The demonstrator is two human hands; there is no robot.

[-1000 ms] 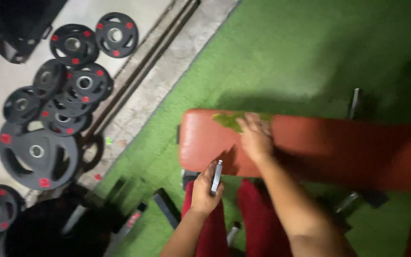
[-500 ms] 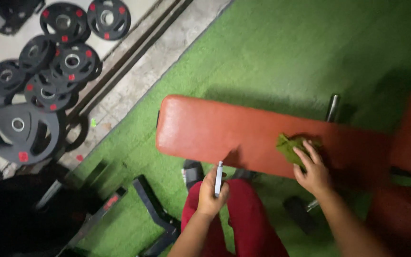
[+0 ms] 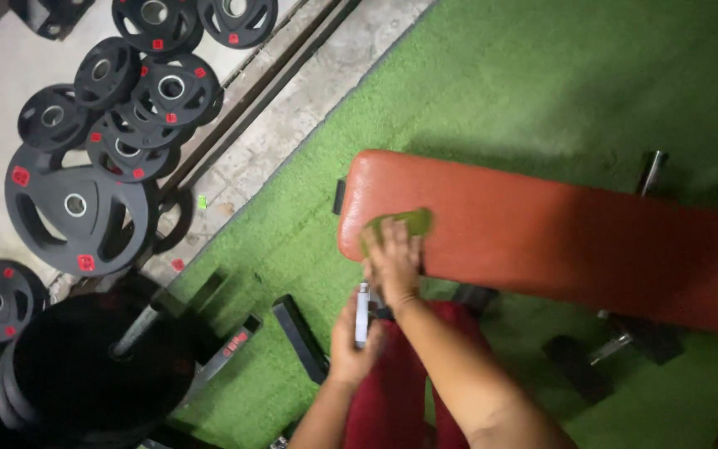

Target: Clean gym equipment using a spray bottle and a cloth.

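While the right hand (image 3: 394, 264) presses flat on the green cloth (image 3: 399, 224) at the left end of the red bench pad (image 3: 558, 237), whose long axis runs rightward, the left hand (image 3: 351, 337) just below grips a slim grey bottle (image 3: 362, 313)

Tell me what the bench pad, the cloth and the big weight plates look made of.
Bench pad: red vinyl or leather-like cover, smooth with a dull sheen. Cloth under the right hand: soft green fabric, crumpled, possibly microfibre. Weight plates: matte black, probably rubber-coated, with metal centre rings.
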